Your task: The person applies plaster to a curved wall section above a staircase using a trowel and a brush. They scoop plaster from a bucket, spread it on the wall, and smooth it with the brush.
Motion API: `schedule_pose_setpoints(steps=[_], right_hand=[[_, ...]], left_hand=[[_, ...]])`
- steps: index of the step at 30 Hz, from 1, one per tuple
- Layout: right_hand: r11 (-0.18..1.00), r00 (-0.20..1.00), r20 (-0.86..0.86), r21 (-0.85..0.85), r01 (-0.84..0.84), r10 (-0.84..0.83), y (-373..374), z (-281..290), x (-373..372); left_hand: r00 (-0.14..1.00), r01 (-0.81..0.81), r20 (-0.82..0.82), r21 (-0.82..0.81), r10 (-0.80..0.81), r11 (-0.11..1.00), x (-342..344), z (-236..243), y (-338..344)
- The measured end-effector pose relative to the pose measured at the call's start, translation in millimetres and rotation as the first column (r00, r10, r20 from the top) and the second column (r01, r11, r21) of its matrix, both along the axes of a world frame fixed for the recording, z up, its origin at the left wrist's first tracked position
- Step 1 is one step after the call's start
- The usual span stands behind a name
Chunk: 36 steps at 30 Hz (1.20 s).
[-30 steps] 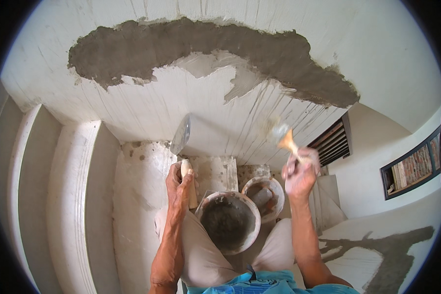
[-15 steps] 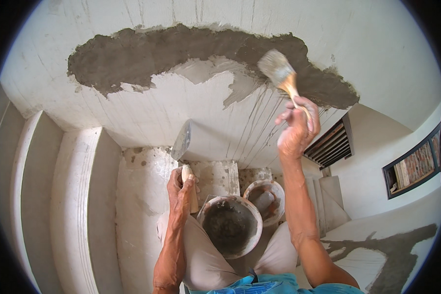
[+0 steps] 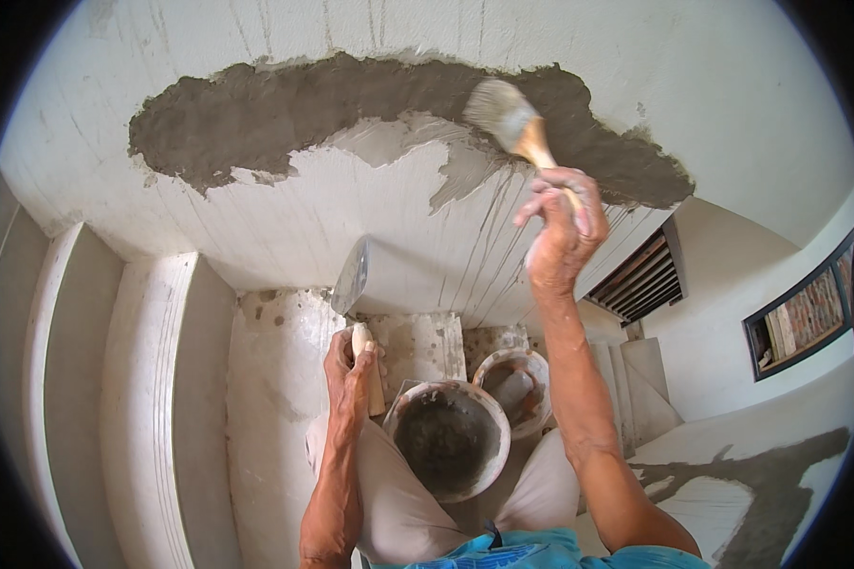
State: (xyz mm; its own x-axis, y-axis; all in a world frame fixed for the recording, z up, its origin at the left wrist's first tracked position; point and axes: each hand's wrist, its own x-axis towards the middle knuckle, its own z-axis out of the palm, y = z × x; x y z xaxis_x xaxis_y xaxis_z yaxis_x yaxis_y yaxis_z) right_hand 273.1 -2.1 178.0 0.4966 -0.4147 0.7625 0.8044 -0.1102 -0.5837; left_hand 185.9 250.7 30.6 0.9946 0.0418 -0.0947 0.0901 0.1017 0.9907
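My right hand [image 3: 569,228] is raised and closed around the wooden handle of a wide paintbrush [image 3: 505,112]. The brush's pale bristles, slightly blurred, are over a long patch of dark wet mortar [image 3: 247,119] on the white wall; I cannot tell whether they touch it. Lower down, my left hand [image 3: 343,368] grips a trowel [image 3: 351,277] by its wooden handle, its metal blade pointing up toward the wall. Between my knees stands a bucket [image 3: 502,446] holding grey mortar. Just behind it to the right is a smaller bucket [image 3: 542,389] with a pale object inside.
Stair steps [image 3: 133,379] rise along the left. A spotted landing [image 3: 280,360] lies under the buckets. To the right are a slatted vent opening [image 3: 640,272], a dark-framed window [image 3: 802,318] and another surface with a grey mortar patch [image 3: 773,493]. Thin drips streak the wall below the mortar.
My right hand has moved the paintbrush left and slightly up across the mortar patch. My left hand and the trowel have stayed nearly in place.
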Motion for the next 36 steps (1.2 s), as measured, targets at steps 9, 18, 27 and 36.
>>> schedule_pose_setpoints(steps=[9, 18, 27, 36], right_hand=[[0.999, 0.999, 0.036, -0.050, -0.003, 0.005, 6.6, 11.9, -22.1], [0.990, 0.989, 0.050, 0.032, 0.135, -0.137, -41.9, 4.2, -12.1], [0.383, 0.682, 0.459, -0.586, 0.714, -0.570, -39.1, 19.1, -6.6], [0.313, 0.749, 0.488, -0.699, 0.643, -0.447, -29.7, 13.9, -35.5]], left_hand=[[1.000, 0.001, -0.009, -0.045, -0.001, 0.999, -1.6, 3.2, -1.1], [1.000, -0.005, 0.007, -0.037, 0.005, 0.999, 0.0, -3.1, 0.9], [1.000, 0.000, 0.006, -0.063, 0.000, 0.998, -1.1, -0.1, -3.0], [1.000, 0.000, 0.007, -0.047, 0.000, 0.999, -0.8, -1.3, -0.6]])
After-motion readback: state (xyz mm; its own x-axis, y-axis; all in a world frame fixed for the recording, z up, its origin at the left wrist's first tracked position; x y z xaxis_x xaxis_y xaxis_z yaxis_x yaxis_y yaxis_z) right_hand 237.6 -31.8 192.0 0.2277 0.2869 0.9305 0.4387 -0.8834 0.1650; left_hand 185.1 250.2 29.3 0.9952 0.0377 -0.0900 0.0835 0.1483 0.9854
